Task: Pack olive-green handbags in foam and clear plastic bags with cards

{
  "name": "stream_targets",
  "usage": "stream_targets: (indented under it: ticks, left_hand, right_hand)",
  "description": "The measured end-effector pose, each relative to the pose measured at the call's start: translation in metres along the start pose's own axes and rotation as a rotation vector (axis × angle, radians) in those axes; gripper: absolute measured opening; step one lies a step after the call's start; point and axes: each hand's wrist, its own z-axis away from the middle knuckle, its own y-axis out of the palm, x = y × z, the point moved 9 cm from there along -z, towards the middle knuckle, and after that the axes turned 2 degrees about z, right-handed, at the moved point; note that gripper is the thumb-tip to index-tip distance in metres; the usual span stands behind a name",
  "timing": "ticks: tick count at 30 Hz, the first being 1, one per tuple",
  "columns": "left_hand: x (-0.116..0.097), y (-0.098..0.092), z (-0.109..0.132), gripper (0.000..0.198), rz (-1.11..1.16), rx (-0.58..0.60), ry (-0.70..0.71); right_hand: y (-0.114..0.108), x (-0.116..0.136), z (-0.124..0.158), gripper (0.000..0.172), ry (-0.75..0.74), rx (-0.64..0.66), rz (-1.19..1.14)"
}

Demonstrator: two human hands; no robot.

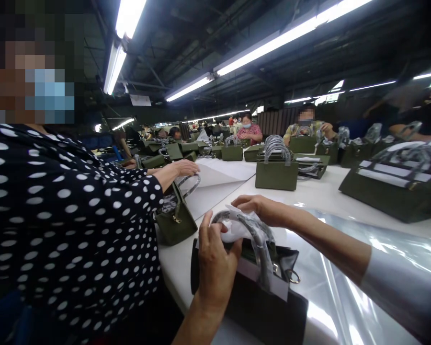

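A dark green handbag (266, 302) stands in front of me, its curved handles (260, 244) wrapped in clear plastic. My left hand (217, 254) is at the near left of the handles, its fingers curled around the wrapped handle. Thin white wrapping sheet (232, 232) shows between and behind the handles. My right hand (260, 208) reaches over the top from the right, fingertips pinched on the upper edge of this sheet. A metal ring (294, 276) hangs at the bag's right end, where the side folds inward.
At left, a co-worker in a polka-dot top (68, 230) handles another green handbag (177, 220). Clear plastic sheeting (345, 273) covers the table on the right. Several green bags stand beyond, including an upright one (276, 176) and a group at right (377, 191). People sit farther back.
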Motion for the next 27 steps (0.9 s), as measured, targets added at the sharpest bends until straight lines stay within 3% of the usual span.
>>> stream_targets:
  ticks: [5, 10, 11, 15, 18, 22, 27]
  left_hand:
    - [-0.004, -0.003, 0.0, 0.035, -0.083, -0.049, 0.056]
    - [-0.001, 0.004, 0.002, 0.01, -0.118, -0.02, 0.116]
    - [0.0, 0.005, 0.002, 0.011, -0.124, -0.008, 0.134]
    - [0.005, 0.003, 0.002, 0.018, -0.094, -0.036, 0.208]
    - [0.001, 0.003, -0.001, 0.018, -0.074, -0.031, 0.214]
    - [-0.021, -0.003, -0.005, 0.011, -0.091, 0.017, 0.187]
    - [-0.059, -0.035, 0.0, 0.011, -0.048, 0.059, 0.272]
  right_hand:
    - [0.002, 0.0, 0.0, 0.017, -0.007, -0.023, 0.025]
    - [-0.001, 0.008, -0.001, 0.018, 0.037, -0.035, 0.064]
    - [-0.005, 0.011, 0.001, 0.023, 0.085, -0.085, 0.09]
    - [-0.023, 0.036, 0.035, 0.047, 0.389, -0.481, 0.232]
    - [-0.001, 0.058, 0.053, 0.065, 0.51, -0.515, 0.297]
    - [0.014, 0.057, 0.065, 0.054, 0.682, -0.556, 0.357]
    - [0.009, 0.054, 0.07, 0.054, 0.697, -0.635, 0.366]
